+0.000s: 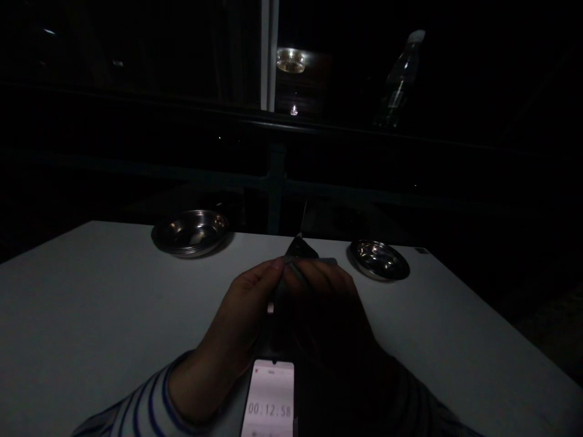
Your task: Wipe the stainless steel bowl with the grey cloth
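My left hand (248,309) and my right hand (325,297) meet above the middle of a white table. Their fingers are closed together around a dark, pointed piece (300,247), which sticks out beyond the fingertips. It looks thin and folded, but the dim light hides what it is made of. A grey edge (328,261) shows just behind my right knuckles. Below my wrists lies a phone (269,394) with a lit screen reading 00:12:58. Deep shadow covers most of my right hand and its forearm.
Shallow metal bowls (190,233), seemingly stacked, sit at the table's (113,315) far left. Another metal bowl (379,260) stands at the far right, near a small dark patch (421,250) on the edge. Past the table, a clear bottle (401,82) appears against a dark window.
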A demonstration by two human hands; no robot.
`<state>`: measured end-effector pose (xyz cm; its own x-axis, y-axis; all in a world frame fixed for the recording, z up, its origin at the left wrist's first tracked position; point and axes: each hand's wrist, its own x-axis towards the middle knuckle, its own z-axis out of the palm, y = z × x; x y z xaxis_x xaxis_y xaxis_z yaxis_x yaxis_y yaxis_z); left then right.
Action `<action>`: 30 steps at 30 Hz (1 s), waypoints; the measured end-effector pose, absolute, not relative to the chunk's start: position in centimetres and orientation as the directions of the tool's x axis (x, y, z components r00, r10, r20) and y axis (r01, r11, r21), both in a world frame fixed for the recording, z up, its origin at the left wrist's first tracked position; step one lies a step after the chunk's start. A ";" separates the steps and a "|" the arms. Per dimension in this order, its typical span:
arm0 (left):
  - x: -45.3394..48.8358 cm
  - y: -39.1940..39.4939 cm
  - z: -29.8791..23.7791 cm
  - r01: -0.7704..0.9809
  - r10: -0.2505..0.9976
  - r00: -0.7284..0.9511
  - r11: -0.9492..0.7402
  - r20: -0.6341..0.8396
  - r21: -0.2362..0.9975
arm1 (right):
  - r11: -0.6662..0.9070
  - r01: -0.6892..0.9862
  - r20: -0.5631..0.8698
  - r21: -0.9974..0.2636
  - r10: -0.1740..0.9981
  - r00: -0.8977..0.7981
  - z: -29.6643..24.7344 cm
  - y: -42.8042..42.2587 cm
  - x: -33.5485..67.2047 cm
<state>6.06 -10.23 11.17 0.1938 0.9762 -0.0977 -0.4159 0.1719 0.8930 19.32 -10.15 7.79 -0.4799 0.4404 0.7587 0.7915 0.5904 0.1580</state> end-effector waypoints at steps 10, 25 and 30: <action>6.1 -10.3 11.0 -0.440 0.964 0.252 0.198 -0.091 0.876 | 0.586 0.799 0.728 0.137 0.487 -0.482 8.1 -10.0 19.8; 6.2 -10.2 10.8 -0.429 0.960 0.240 0.238 -0.144 0.872 | 0.554 0.815 0.766 0.170 0.446 -0.463 8.2 -10.0 19.8; 6.6 -10.6 10.9 -0.413 0.947 0.298 0.242 -0.121 0.878 | 0.441 0.895 0.705 0.064 0.615 -0.353 9.0 -9.1 20.9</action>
<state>6.61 -10.58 10.86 0.2977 0.9470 -0.1207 -0.4128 0.2417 0.8782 20.92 -9.14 8.96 -0.3530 0.6146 0.7055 0.8954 0.4407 0.0641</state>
